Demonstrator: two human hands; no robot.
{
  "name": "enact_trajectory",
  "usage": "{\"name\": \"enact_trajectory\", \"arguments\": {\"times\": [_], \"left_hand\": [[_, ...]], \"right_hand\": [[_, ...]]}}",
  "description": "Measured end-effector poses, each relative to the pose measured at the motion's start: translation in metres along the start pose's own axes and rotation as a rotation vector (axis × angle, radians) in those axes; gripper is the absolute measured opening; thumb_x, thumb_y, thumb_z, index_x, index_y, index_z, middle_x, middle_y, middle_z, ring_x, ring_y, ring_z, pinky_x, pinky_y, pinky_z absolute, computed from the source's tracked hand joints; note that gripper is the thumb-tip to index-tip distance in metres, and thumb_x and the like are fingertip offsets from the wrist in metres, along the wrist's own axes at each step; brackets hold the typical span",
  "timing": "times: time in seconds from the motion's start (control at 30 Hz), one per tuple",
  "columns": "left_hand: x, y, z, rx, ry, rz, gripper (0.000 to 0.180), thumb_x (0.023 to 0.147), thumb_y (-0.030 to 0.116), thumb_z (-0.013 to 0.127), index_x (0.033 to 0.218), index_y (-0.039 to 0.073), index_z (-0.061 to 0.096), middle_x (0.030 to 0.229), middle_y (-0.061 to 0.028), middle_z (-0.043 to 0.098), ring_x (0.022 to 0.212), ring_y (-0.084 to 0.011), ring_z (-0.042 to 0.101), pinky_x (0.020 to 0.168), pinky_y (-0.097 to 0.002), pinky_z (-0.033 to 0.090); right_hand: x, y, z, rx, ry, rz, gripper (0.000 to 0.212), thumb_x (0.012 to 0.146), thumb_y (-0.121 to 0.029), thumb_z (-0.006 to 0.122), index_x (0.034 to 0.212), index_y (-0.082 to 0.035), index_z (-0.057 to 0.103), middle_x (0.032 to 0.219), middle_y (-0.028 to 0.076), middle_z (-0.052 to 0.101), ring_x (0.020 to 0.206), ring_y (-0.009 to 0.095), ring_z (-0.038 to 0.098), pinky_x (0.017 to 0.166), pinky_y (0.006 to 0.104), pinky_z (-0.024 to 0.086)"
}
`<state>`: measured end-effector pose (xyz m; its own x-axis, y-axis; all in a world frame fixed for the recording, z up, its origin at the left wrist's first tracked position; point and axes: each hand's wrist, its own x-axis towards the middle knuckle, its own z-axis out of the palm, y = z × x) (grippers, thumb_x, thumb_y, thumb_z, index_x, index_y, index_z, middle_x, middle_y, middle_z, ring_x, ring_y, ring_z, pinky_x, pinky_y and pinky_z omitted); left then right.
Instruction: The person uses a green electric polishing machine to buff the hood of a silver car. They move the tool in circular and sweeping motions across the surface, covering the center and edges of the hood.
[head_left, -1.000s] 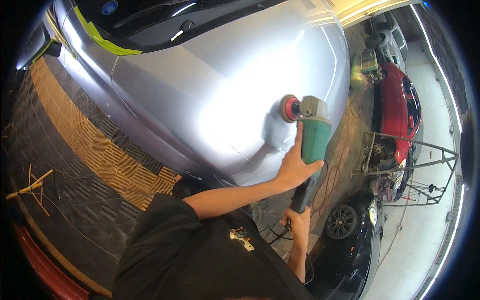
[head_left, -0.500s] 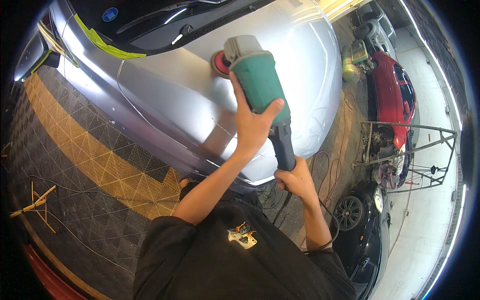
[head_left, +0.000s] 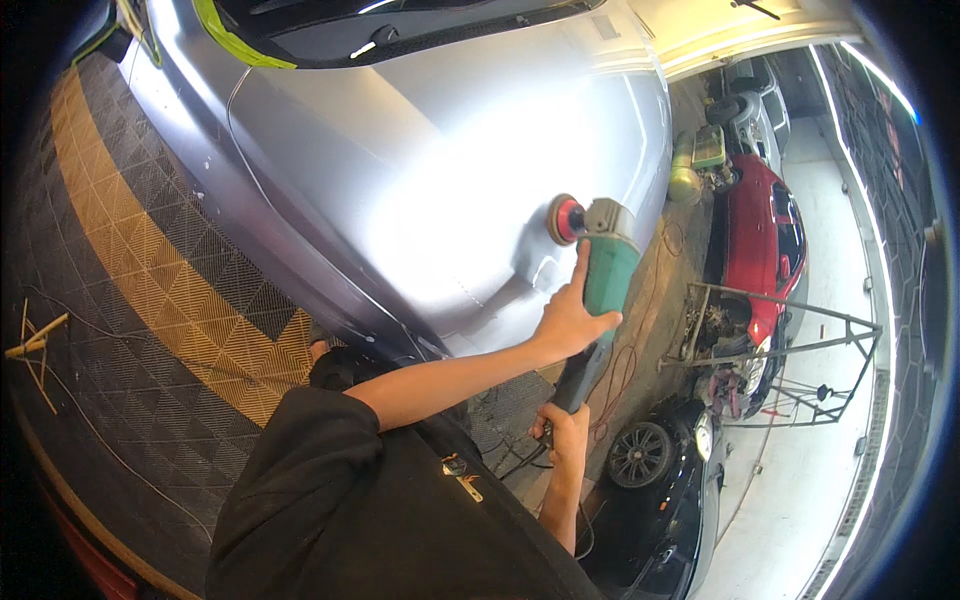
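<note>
Both my hands hold a green and grey electric polisher [head_left: 612, 270] by the front part of the silver car's hood [head_left: 330, 170]. My left hand [head_left: 572, 322] is closed around its green body, just behind the grey head. Lower down, my right hand [head_left: 566, 432] grips the dark rear handle, where the power cord [head_left: 525, 462] comes out. The round red-backed pad [head_left: 563, 219] stands edge-on at the hood; whether it presses on the paint I cannot tell. Bright light glares off the hood's middle. Yellow-green masking tape [head_left: 225, 35] edges the windshield's base.
A black car [head_left: 650, 510] is close on my right, with a metal frame [head_left: 780, 300] and a red car [head_left: 755, 240] beyond. Hoses [head_left: 620, 375] lie on the floor between. To the left are dark and yellow floor tiles [head_left: 150, 260] and a yellow stand [head_left: 38, 340].
The polisher, with both my hands on it, has moved right and nearer, from the hood's middle toward its front edge. My view has turned along with it.
</note>
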<state>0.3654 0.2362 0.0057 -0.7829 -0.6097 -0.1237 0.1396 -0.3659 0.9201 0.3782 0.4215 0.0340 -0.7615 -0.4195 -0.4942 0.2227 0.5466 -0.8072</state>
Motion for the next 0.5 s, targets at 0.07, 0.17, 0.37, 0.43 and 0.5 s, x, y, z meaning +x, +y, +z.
{"name": "enact_trajectory", "arguments": {"times": [0.07,0.17,0.37,0.43,0.5], "left_hand": [[0.01,-0.005,0.006,0.024,0.005,0.033,0.129,0.08,0.031,0.081,0.169,0.02,-0.012,0.117,-0.0311,0.067,0.106,-0.0457,0.069,0.096,-0.0493,0.054],[0.011,0.001,0.005,0.014,0.056,0.066,0.129,0.08,0.031,0.081,0.169,0.021,-0.012,0.112,-0.0319,0.067,0.103,-0.0471,0.069,0.094,-0.0522,0.054],[-0.006,0.036,-0.017,-0.003,0.246,0.12,0.128,0.08,0.027,0.082,0.169,0.013,-0.009,0.124,-0.0318,0.064,0.113,-0.0457,0.066,0.102,-0.0455,0.05],[-0.012,0.054,-0.038,-0.051,0.283,0.104,0.128,0.08,0.027,0.081,0.169,0.013,-0.009,0.122,-0.0314,0.064,0.112,-0.0446,0.066,0.102,-0.046,0.049],[-0.013,0.067,-0.051,-0.052,0.336,0.097,0.127,0.08,0.026,0.081,0.169,0.015,-0.009,0.116,-0.0305,0.064,0.108,-0.0432,0.065,0.101,-0.0466,0.049]], "right_hand": [[0.0,-0.01,0.004,0.011,0.041,0.019,0.011,0.077,0.001,0.066,0.073,0.005,0.055,0.058,0.012,0.056,0.043,0.024,0.054,0.049,0.0392,0.052],[0.003,-0.019,0.004,-0.03,0.068,0.014,0.012,0.077,0.001,0.066,0.075,0.004,0.055,0.059,0.012,0.056,0.043,0.024,0.054,0.048,0.039,0.052],[0.001,-0.038,0.004,-0.156,-0.025,-0.025,0.012,0.078,0.001,0.065,0.085,0.005,0.057,0.061,0.011,0.059,0.046,0.021,0.058,0.046,0.0333,0.047],[0.006,-0.055,0.016,-0.197,-0.068,-0.063,0.013,0.078,0.001,0.066,0.088,0.005,0.058,0.062,0.01,0.059,0.046,0.02,0.058,0.047,0.0322,0.046],[0.011,-0.067,0.026,-0.233,-0.113,-0.088,0.014,0.078,0.0,0.066,0.089,0.005,0.058,0.063,0.009,0.059,0.047,0.02,0.058,0.047,0.032,0.046]]}}
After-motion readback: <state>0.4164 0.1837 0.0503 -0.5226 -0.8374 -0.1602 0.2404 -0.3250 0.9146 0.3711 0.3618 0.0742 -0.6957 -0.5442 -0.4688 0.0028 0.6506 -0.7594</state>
